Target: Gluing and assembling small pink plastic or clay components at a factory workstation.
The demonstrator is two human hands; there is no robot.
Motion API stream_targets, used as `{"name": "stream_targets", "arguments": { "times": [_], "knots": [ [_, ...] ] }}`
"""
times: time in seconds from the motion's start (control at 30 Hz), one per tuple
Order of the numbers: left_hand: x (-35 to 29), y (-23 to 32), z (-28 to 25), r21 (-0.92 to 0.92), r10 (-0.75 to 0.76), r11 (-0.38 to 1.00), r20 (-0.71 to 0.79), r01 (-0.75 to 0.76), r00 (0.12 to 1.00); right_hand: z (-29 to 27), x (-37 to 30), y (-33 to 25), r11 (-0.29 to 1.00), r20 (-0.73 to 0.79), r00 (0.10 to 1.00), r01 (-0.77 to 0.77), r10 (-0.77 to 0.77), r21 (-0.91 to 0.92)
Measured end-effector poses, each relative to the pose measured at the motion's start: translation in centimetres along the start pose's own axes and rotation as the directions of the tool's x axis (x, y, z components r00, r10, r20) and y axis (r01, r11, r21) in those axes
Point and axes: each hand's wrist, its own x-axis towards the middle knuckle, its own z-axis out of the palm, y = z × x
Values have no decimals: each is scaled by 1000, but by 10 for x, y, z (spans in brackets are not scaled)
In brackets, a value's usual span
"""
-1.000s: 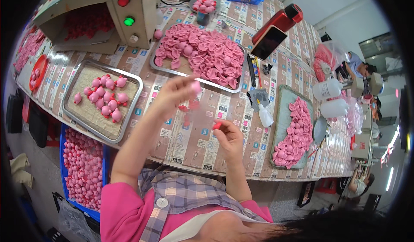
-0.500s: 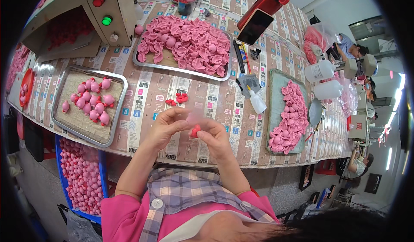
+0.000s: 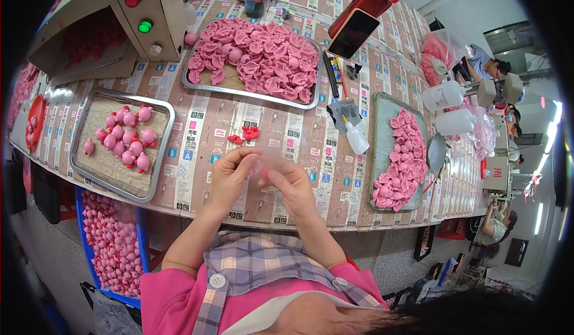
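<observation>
Both my hands are raised over the near edge of the table, close together. My left hand (image 3: pixel 232 172) is closed in a pinch on a small pink piece (image 3: pixel 257 167), mostly hidden by the fingers. Facing it, my right hand (image 3: pixel 293 188) pinches a small red piece (image 3: pixel 264 177); its fingertips are smeared by motion. Whether the two pieces touch cannot be made out. Just beyond the hands, several small red pieces (image 3: pixel 250 133) lie on the table. To the left, a metal tray (image 3: pixel 156 179) lined with brown paper holds round pink figures (image 3: pixel 127 133) with red parts.
A large tray (image 3: pixel 251 96) of pink hollow shells lies ahead. On the right are a greenish tray (image 3: pixel 382 114) of pink pieces, a white squeeze bottle (image 3: pixel 357 139) and a propped phone (image 3: pixel 354 33). A box-shaped machine (image 3: pixel 128 21) stands far left; a blue crate (image 3: pixel 86 227) sits below.
My left hand has moved slightly, and its fingers now cover more of the pink piece. My right fingers have shifted up and left, nearer the left hand. The view has tilted slightly.
</observation>
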Motion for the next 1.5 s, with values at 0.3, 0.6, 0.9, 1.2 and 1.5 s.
{"name": "stream_targets", "arguments": {
  "times": [0.3, 0.6, 0.9, 1.2, 1.5],
  "knots": [
    [-1, 3, 4, 504, 427, 763, 77, -405, 901, 5, 2, 3, 999, -45, 998, 45, -47, -26],
    [-1, -4, 0, 159, 241, 955, 68, -249, 968, -2, 4, -7, 999, -51, 998, 30, -32, -42],
    [-1, 3, -4, 193, 146, 966, 144, -173, 979, -10, 5, -12, 989, 9, 995, 101, -101, -105],
    [-6, 20, 2, 559, 377, 667, 316, -492, 870, -10, 0, -9, 955, -15, 978, 198, -207, -220],
    [3, 14, 0, 433, 301, 810, 271, -395, 914, -9, 2, -10, 976, -13, 988, 147, -151, -162]
  ]
}}
